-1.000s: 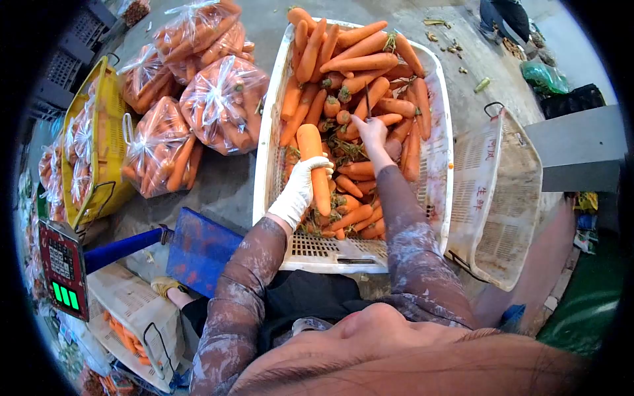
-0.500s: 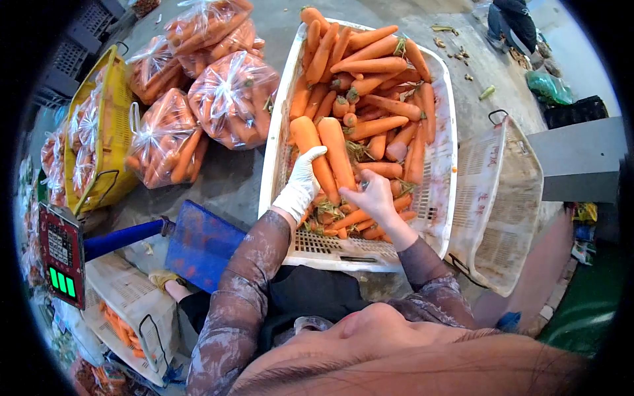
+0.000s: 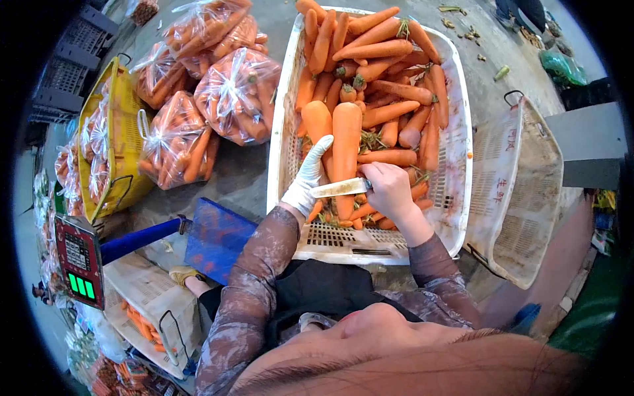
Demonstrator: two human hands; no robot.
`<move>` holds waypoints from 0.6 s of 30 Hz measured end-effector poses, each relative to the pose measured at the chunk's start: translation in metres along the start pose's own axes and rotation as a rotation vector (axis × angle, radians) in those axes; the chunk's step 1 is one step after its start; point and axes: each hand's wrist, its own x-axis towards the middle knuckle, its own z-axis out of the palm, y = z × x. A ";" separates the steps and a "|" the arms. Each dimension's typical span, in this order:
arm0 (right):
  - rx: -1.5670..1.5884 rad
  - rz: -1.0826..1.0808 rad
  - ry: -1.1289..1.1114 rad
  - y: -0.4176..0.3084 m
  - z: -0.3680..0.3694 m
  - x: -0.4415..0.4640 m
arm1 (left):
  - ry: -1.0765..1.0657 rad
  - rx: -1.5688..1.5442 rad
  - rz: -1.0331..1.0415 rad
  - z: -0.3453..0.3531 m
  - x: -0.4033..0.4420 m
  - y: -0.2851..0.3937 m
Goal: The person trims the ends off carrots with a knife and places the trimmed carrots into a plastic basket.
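Observation:
My left hand (image 3: 313, 173), in a white glove, is closed around two large carrots (image 3: 347, 145) held side by side over a white crate (image 3: 461, 165). My bare right hand (image 3: 388, 189) grips a knife (image 3: 341, 188) by its handle. The blade lies across the lower part of the carrots and points left, toward the glove. Beneath and beyond my hands, many loose carrots (image 3: 389, 115) fill the crate, some with green tops.
Bags of carrots (image 3: 238, 96) sit on the floor at the left, beside a yellow crate (image 3: 122, 145). A scale with a blue platform (image 3: 214, 241) stands nearer. Another pale crate (image 3: 515, 191) leans at the right; a person's legs (image 3: 522, 13) show at top right.
A second large carrot has joined the first in my left hand. My right hand has come back from the pile toward my left hand, and its knife blade now crosses the carrots.

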 end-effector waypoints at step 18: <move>-0.158 0.127 -0.014 0.010 0.009 -0.007 | 0.078 0.046 0.181 -0.008 0.010 0.000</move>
